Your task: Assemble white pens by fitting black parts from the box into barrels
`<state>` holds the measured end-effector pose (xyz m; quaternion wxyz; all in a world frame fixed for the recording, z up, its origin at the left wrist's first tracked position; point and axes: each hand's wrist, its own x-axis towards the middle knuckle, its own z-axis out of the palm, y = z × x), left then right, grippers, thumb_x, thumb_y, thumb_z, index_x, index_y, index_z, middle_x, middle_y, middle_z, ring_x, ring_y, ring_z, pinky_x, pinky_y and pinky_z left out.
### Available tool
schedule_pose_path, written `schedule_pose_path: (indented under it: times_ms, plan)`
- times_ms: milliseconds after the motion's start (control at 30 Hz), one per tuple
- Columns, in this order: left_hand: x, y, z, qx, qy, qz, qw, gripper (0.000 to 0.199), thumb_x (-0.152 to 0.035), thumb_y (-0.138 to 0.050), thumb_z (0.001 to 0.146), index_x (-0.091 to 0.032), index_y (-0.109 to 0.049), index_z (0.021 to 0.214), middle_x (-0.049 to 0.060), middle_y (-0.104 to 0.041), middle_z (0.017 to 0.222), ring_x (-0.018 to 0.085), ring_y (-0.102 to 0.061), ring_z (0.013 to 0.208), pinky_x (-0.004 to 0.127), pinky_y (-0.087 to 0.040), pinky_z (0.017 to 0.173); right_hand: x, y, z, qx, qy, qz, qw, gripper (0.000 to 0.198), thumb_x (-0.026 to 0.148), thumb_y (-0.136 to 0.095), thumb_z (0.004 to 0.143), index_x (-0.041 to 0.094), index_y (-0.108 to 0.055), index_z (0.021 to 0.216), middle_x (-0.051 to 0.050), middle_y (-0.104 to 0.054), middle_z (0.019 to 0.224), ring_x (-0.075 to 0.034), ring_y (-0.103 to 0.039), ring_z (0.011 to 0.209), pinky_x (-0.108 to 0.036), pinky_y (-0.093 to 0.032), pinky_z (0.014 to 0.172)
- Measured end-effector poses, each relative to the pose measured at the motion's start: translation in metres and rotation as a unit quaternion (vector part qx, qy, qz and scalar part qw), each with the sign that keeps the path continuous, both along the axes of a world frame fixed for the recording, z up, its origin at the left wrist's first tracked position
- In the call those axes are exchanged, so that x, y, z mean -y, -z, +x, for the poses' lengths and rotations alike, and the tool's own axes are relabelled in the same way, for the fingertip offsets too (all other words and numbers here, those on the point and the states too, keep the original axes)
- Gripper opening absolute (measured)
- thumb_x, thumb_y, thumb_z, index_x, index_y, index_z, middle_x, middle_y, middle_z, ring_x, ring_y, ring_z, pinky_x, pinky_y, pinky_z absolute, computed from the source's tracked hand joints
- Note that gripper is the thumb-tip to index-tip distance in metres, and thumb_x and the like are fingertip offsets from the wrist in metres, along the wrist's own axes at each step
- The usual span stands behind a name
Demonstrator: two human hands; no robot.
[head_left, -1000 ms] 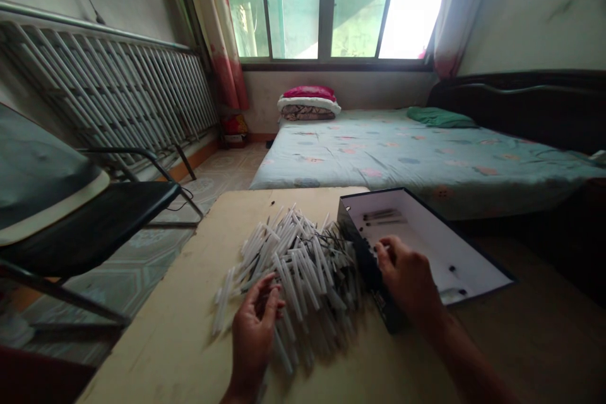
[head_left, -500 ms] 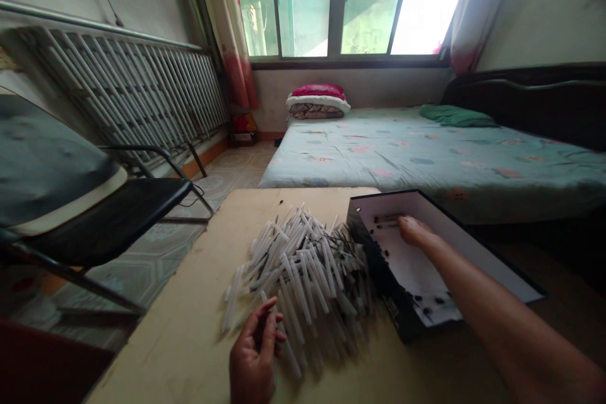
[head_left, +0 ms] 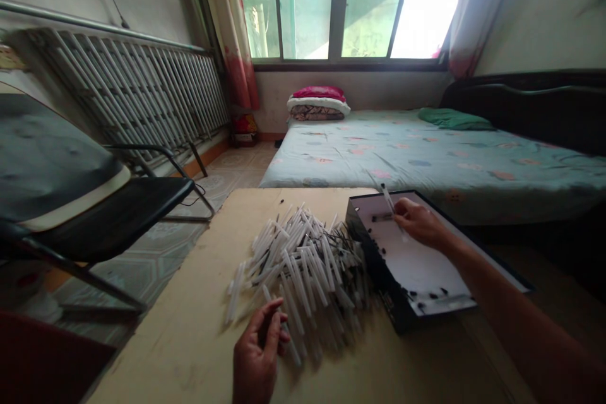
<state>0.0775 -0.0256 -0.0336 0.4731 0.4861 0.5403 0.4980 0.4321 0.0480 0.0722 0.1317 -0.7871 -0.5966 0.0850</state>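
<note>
A large pile of clear, whitish pen barrels point(head_left: 303, 259), mixed with thin dark refills point(head_left: 348, 243), lies on the table. At its near edge my left hand point(head_left: 260, 344) is closed, thumb against fingers, around what looks like a clear pen barrel point(head_left: 266, 293); its fingers partly hide it. Over the far end of a black-walled box point(head_left: 379, 265) with a white inside, my right hand point(head_left: 419, 222) pinches a clear pen point(head_left: 387, 197) with a black tip, tilted up. Below it another pen point(head_left: 381, 218) lies in the box. Small black caps point(head_left: 433, 295) are scattered on the box bottom.
The pale table point(head_left: 189, 328) carries the pile and box, plus one small black piece point(head_left: 282, 201) near its far edge. Beyond stands a bed point(head_left: 379, 151) with folded bedding point(head_left: 318, 103). A black folding chair point(head_left: 108, 208) is on the left.
My right hand has lifted from the box bottom, bringing up a pen whose black tip now rises above the box rim. My left hand has barely moved.
</note>
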Motion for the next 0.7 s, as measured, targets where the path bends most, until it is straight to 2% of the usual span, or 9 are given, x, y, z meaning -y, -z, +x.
schedule_pose_path:
  times_ms: [67, 133, 200, 267, 367, 433, 500, 600, 700]
  plan:
    - [0.004, -0.005, 0.002, -0.027, 0.001, 0.02, 0.999, 0.028, -0.034, -0.061, 0.073, -0.021, -0.065, 0.098, 0.004, -0.067, 0.073, 0.017, -0.06, 0.053, 0.027, -0.049, 0.051, 0.028, -0.01, -0.032, -0.072, -0.045, 0.04, 0.996, 0.027, 0.03, -0.031, 0.092, 0.017, -0.049, 0.108, -0.001, -0.061, 0.078, -0.009, -0.059, 0.06, -0.018, -0.045, 0.053]
    - [0.01, -0.012, 0.007, -0.066, -0.007, 0.078, 0.995, 0.024, -0.03, -0.062, 0.072, -0.022, -0.067, 0.095, 0.006, -0.069, 0.079, 0.021, -0.064, 0.064, 0.031, -0.051, 0.062, 0.06, -0.007, -0.07, -0.276, -0.092, 0.096, 0.952, 0.034, 0.038, -0.03, 0.092, 0.016, -0.045, 0.112, 0.005, -0.051, 0.06, -0.009, -0.047, 0.04, -0.019, -0.035, 0.038]
    - [0.016, -0.019, 0.011, -0.108, -0.025, 0.179, 0.978, 0.021, -0.026, -0.062, 0.073, -0.025, -0.07, 0.091, 0.009, -0.07, 0.09, 0.026, -0.063, 0.085, 0.036, -0.048, 0.079, 0.088, 0.007, -0.107, -0.346, -0.125, 0.086, 0.926, 0.031, 0.04, -0.034, 0.09, 0.018, -0.05, 0.104, 0.009, -0.041, 0.051, -0.008, -0.039, 0.04, -0.019, -0.028, 0.037]
    - [0.02, -0.022, 0.014, -0.179, 0.005, 0.307, 0.935, 0.025, -0.021, -0.059, 0.075, -0.027, -0.069, 0.097, 0.009, -0.069, 0.101, 0.027, -0.057, 0.101, 0.039, -0.041, 0.091, 0.11, 0.026, -0.137, -0.339, -0.166, 0.049, 0.925, 0.024, 0.036, -0.042, 0.087, 0.018, -0.057, 0.081, 0.005, -0.048, 0.059, -0.009, -0.044, 0.053, -0.019, -0.034, 0.048]
    - [0.022, -0.018, 0.011, -0.323, 0.147, 0.46, 0.814, 0.04, -0.011, -0.055, 0.077, -0.023, -0.058, 0.115, 0.008, -0.069, 0.104, 0.023, -0.058, 0.101, 0.042, -0.034, 0.097, 0.128, 0.051, -0.166, -0.331, -0.195, -0.002, 0.923, 0.021, 0.03, -0.046, 0.084, 0.016, -0.056, 0.072, 0.002, -0.054, 0.067, -0.011, -0.048, 0.064, -0.02, -0.037, 0.057]
    - [0.022, -0.012, 0.006, -0.375, 0.209, 0.501, 0.751, 0.041, -0.008, -0.052, 0.079, -0.016, -0.053, 0.12, 0.009, -0.07, 0.093, 0.02, -0.062, 0.09, 0.041, -0.038, 0.093, 0.133, 0.059, -0.173, -0.33, -0.197, -0.022, 0.923, 0.022, 0.031, -0.046, 0.084, 0.015, -0.055, 0.073, 0.001, -0.055, 0.068, -0.012, -0.049, 0.065, -0.02, -0.038, 0.059]
    - [0.02, -0.007, 0.0, -0.389, 0.221, 0.507, 0.736, 0.036, -0.009, -0.048, 0.081, -0.012, -0.053, 0.117, 0.009, -0.069, 0.08, 0.018, -0.062, 0.077, 0.035, -0.047, 0.078, 0.135, 0.061, -0.172, -0.327, -0.194, -0.033, 0.925, 0.028, 0.035, -0.042, 0.086, 0.015, -0.055, 0.072, 0.0, -0.054, 0.068, -0.012, -0.049, 0.066, -0.021, -0.038, 0.06]
    - [0.02, -0.007, -0.007, -0.415, 0.224, 0.5, 0.726, 0.029, -0.01, -0.048, 0.081, -0.01, -0.056, 0.109, 0.009, -0.066, 0.073, 0.018, -0.059, 0.067, 0.03, -0.048, 0.059, 0.135, 0.06, -0.168, -0.328, -0.211, -0.056, 0.919, 0.031, 0.033, -0.039, 0.087, 0.015, -0.057, 0.069, 0.0, -0.053, 0.066, -0.012, -0.049, 0.066, -0.022, -0.036, 0.061]
    - [0.02, -0.016, -0.009, -0.445, 0.234, 0.528, 0.684, 0.022, -0.011, -0.053, 0.08, -0.01, -0.059, 0.101, 0.006, -0.063, 0.065, 0.016, -0.056, 0.058, 0.028, -0.045, 0.051, 0.136, 0.065, -0.166, -0.384, -0.241, -0.107, 0.885, 0.028, 0.029, -0.041, 0.084, 0.014, -0.057, 0.067, 0.004, -0.044, 0.057, -0.009, -0.042, 0.055, -0.019, -0.032, 0.051]
